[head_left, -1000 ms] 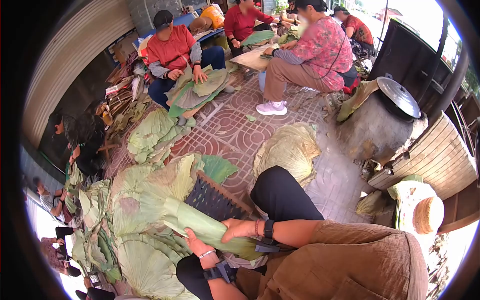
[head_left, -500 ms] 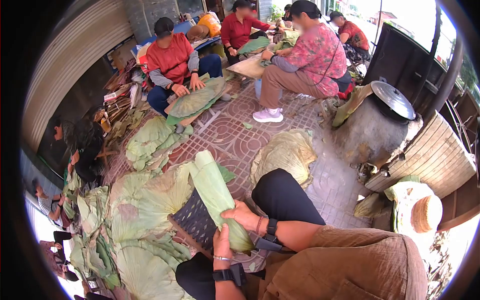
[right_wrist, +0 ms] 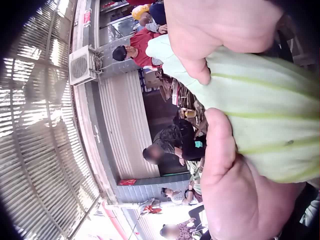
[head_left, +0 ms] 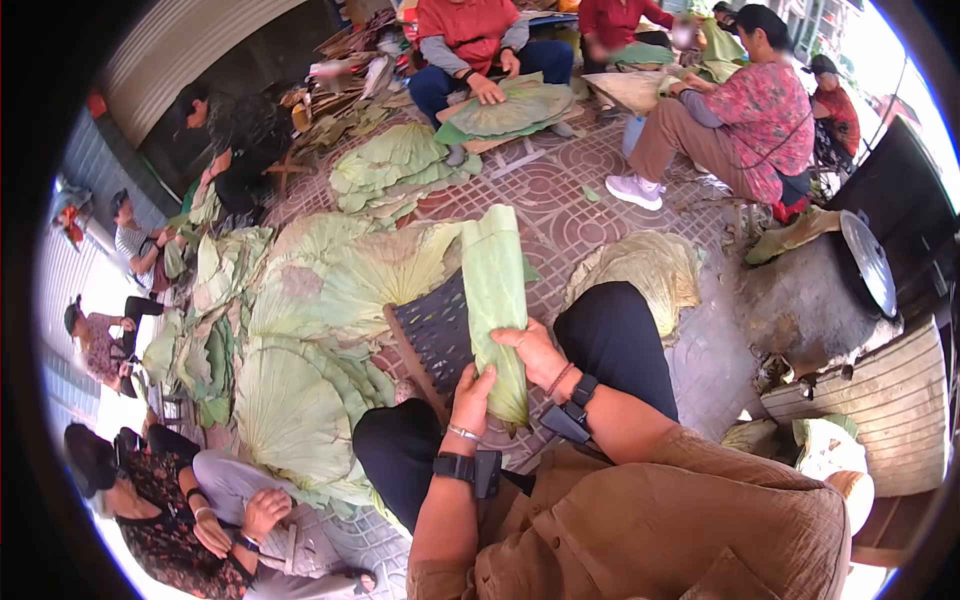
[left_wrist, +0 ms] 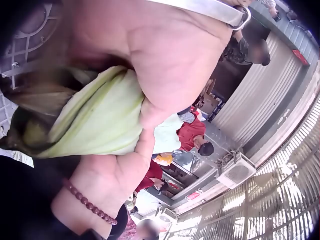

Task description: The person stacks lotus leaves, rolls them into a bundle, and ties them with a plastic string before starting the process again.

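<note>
A long roll of pale green lotus leaf (head_left: 492, 270) stands nearly upright between my knees in the head view. My left hand (head_left: 470, 400) grips its lower left side, thumb pointing up along it. From the right, my right hand (head_left: 535, 352) grips it slightly higher, with the thumb across its front. Both thumbs press on the ribbed leaf roll (right_wrist: 265, 110) in the right wrist view. The left wrist view shows the roll's lower end (left_wrist: 95, 120), with darker, crumpled leaf inside. The fingers behind the roll are hidden.
Just beyond the roll is a dark woven seat (head_left: 430, 325) with a wooden edge. Stacked lotus leaves (head_left: 300, 400) cover the left floor; another leaf pile (head_left: 645, 265) lies beyond my right knee. A stove with a lidded pot (head_left: 868, 262) stands right. Several people sit around.
The roll has swung from slanting left to nearly upright, both hands gripping it throughout. The head view has turned left, bringing a seated person into the lower left.
</note>
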Demonstrator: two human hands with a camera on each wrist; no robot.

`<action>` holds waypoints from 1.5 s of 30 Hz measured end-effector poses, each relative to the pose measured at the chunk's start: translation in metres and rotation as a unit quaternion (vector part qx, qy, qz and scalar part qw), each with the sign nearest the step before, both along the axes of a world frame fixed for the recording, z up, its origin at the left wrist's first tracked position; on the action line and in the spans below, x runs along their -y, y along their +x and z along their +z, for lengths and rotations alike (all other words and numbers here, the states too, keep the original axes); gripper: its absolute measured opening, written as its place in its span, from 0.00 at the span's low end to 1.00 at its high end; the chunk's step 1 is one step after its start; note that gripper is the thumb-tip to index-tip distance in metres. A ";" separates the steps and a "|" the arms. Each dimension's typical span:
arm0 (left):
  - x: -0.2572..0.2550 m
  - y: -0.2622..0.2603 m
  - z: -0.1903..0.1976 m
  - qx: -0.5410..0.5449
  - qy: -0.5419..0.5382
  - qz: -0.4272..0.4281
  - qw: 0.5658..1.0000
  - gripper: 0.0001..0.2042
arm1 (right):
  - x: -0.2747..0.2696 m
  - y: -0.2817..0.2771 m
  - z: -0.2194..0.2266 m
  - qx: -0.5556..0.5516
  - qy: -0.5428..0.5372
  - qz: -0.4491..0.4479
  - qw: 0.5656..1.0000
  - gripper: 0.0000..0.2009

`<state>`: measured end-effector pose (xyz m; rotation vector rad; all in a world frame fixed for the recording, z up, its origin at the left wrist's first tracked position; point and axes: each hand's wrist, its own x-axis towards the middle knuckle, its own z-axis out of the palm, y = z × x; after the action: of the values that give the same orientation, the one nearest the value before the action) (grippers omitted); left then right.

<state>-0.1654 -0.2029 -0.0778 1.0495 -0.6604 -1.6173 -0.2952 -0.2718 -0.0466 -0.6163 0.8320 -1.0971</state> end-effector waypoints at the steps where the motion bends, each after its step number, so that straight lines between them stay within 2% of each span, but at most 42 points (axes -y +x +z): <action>1: -0.003 -0.002 0.003 0.012 -0.006 0.030 0.999 0.18 | 0.002 0.002 -0.004 0.005 -0.001 0.022 1.000 0.16; 3: -0.006 -0.003 0.008 0.005 -0.013 0.080 0.997 0.17 | 0.002 0.004 0.000 0.047 -0.014 0.086 0.995 0.17; 5: -0.004 0.000 0.022 0.004 -0.043 0.114 0.993 0.15 | 0.003 0.005 0.006 0.125 -0.021 0.155 0.980 0.27; 7: -0.004 0.006 0.044 -0.040 -0.061 0.153 0.986 0.15 | 0.006 -0.004 0.007 0.093 0.000 0.182 0.979 0.30; 11: -0.007 0.037 0.080 -0.048 -0.129 0.267 0.954 0.14 | 0.010 -0.012 -0.009 -0.043 -0.004 0.155 0.987 0.30; 14: -0.027 0.071 0.116 -0.068 -0.160 0.336 0.926 0.18 | 0.009 -0.010 -0.013 -0.060 0.006 0.167 0.984 0.27; 16: -0.046 0.094 0.123 -0.069 -0.182 0.350 0.916 0.19 | 0.009 -0.009 -0.014 -0.076 0.019 0.162 0.984 0.23; 17: -0.057 0.104 0.122 -0.054 -0.167 0.396 0.901 0.20 | 0.010 -0.009 -0.016 -0.076 0.020 0.168 0.983 0.23; 18: -0.067 0.114 0.118 -0.038 -0.153 0.441 0.884 0.21 | 0.012 -0.008 -0.018 -0.081 0.025 0.160 0.983 0.21; 19: -0.079 0.122 0.112 -0.036 -0.151 0.445 0.882 0.21 | 0.012 -0.007 -0.022 -0.087 0.032 0.151 0.984 0.19; 21: -0.102 0.139 0.087 -0.022 -0.053 0.538 0.841 0.22 | 0.012 -0.004 -0.028 -0.099 0.035 0.160 0.982 0.17; 23: -0.131 0.165 0.038 -0.017 -0.037 0.538 0.842 0.25 | 0.012 0.000 -0.030 -0.111 0.033 0.165 0.979 0.15; 26: -0.180 0.171 0.007 -0.031 0.009 0.542 0.839 0.23 | 0.007 0.003 -0.035 -0.152 0.037 0.165 0.974 0.12; 28: -0.210 0.179 -0.024 -0.145 0.062 0.530 0.833 0.21 | 0.005 0.005 -0.039 -0.165 0.035 0.171 0.971 0.12; 29: -0.222 0.180 -0.033 -0.149 0.061 0.534 0.830 0.21 | 0.004 0.006 -0.041 -0.173 0.035 0.172 0.969 0.12; 31: -0.243 0.179 -0.048 -0.219 0.091 0.578 0.781 0.20 | 0.005 0.008 -0.047 -0.188 0.033 0.181 0.965 0.12; 33: -0.261 0.179 -0.064 -0.231 0.108 0.588 0.768 0.19 | 0.003 0.010 -0.051 -0.205 0.032 0.189 0.960 0.12; 35: -0.275 0.181 -0.082 -0.234 0.152 0.629 0.725 0.20 | 0.003 0.011 -0.053 -0.215 0.029 0.193 0.957 0.12; 37: -0.289 0.187 -0.107 -0.239 0.156 0.638 0.715 0.20 | 0.003 0.012 -0.057 -0.226 0.026 0.202 0.953 0.12; 39: -0.305 0.196 -0.140 -0.205 0.183 0.672 0.688 0.20 | 0.003 0.013 -0.059 -0.237 0.021 0.213 0.948 0.12; 40: -0.319 0.209 -0.176 -0.208 0.183 0.677 0.682 0.20 | 0.003 0.013 -0.061 -0.246 0.023 0.212 0.946 0.12; 41: -0.338 0.225 -0.222 -0.053 0.266 0.653 0.707 0.22 | 0.003 0.013 -0.063 -0.255 0.024 0.212 0.943 0.12; 42: -0.350 0.233 -0.246 0.102 0.344 0.607 0.709 0.24 | 0.004 0.012 -0.066 -0.258 0.023 0.218 0.941 0.13; 43: -0.350 0.227 -0.226 0.097 0.348 0.612 0.703 0.24 | 0.003 0.013 -0.068 -0.262 0.022 0.227 0.938 0.13; 44: -0.340 0.216 -0.180 0.208 0.405 0.580 0.676 0.27 | 0.002 0.014 -0.070 -0.272 0.021 0.228 0.935 0.13; 45: -0.334 0.210 -0.153 0.314 0.455 0.535 0.639 0.30 | 0.001 0.015 -0.071 -0.282 0.020 0.228 0.932 0.13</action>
<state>0.0444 0.1306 -0.2310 2.2125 0.5058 -0.3501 -0.2804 -0.2732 -0.1175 -1.0562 1.1257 -0.4724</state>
